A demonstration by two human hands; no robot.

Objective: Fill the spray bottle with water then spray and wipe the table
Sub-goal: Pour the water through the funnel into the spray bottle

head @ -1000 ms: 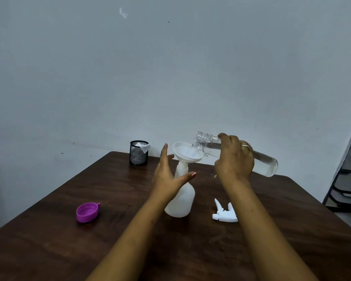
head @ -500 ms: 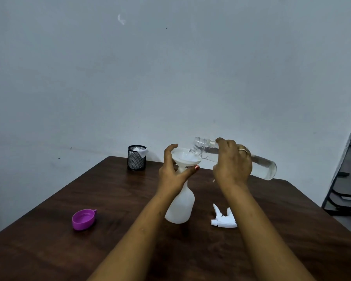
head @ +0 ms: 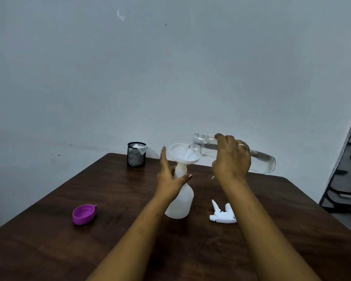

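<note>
A white spray bottle (head: 180, 203) without its head stands upright mid-table with a white funnel (head: 182, 154) in its neck. My left hand (head: 169, 179) is spread at the bottle's neck, thumb on the right side, fingers raised and blurred beside the funnel. My right hand (head: 231, 157) grips a clear water bottle (head: 261, 159) tilted nearly flat, its open mouth over the funnel rim, and water runs into the funnel. The white trigger head (head: 222, 214) lies on the table to the right of the spray bottle.
A purple cap (head: 83, 214) lies upside down on the dark wooden table (head: 109, 250) at the left. A black mesh cup (head: 136, 157) holding white cloth stands at the far edge by the wall. Stacked chair frames (head: 346, 185) are beyond the table's right side.
My left hand has let go of the funnel rim and dropped to the bottle's neck with fingers spread. The water bottle's mouth has tipped lower over the funnel and water now flows.
</note>
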